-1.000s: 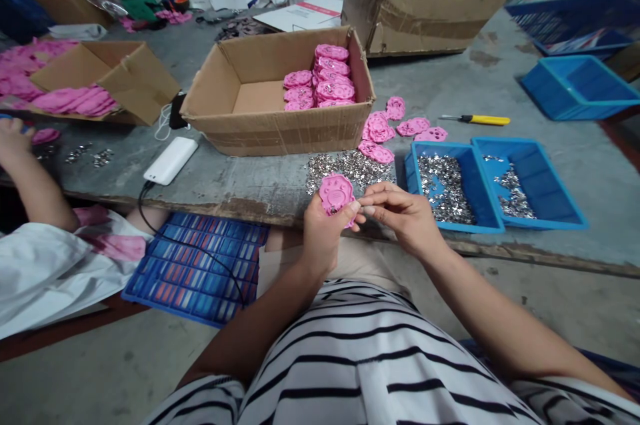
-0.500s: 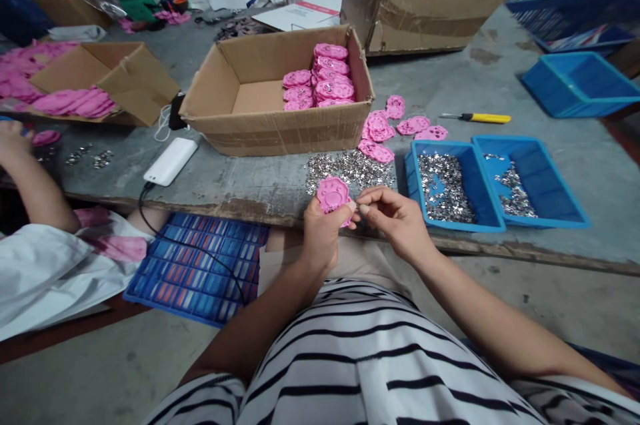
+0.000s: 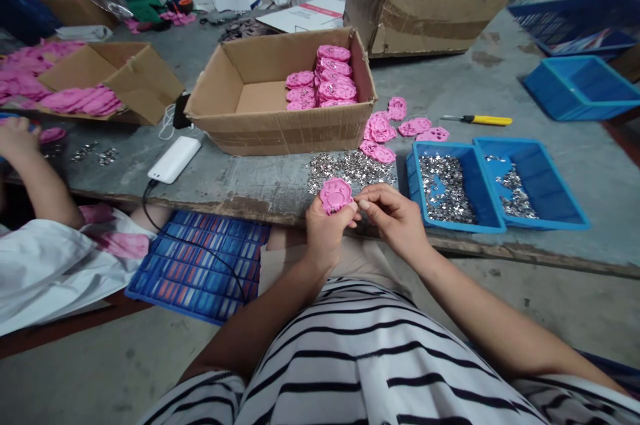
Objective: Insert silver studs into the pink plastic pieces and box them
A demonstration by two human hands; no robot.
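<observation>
1. Left hand (image 3: 324,231) grips the pink piece (image 3: 336,195) above the near edge of the desk (image 3: 240,171) — best kept steady.
2. Right hand (image 3: 397,218) pinches narrowly beside it — on what, I can't tell; light fingertips suit.

pink pieces (image 3: 379,127): matt, rubbery | metal bits (image 3: 350,167): shiny | blue bins (image 3: 560,203): smooth plastic

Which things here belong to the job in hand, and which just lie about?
Likely the job's:
pink piece in the left hand
loose metal bits
two blue trays holding more
central carton

Seemingly just lying about:
yellow-handled tool
corded white device
</observation>
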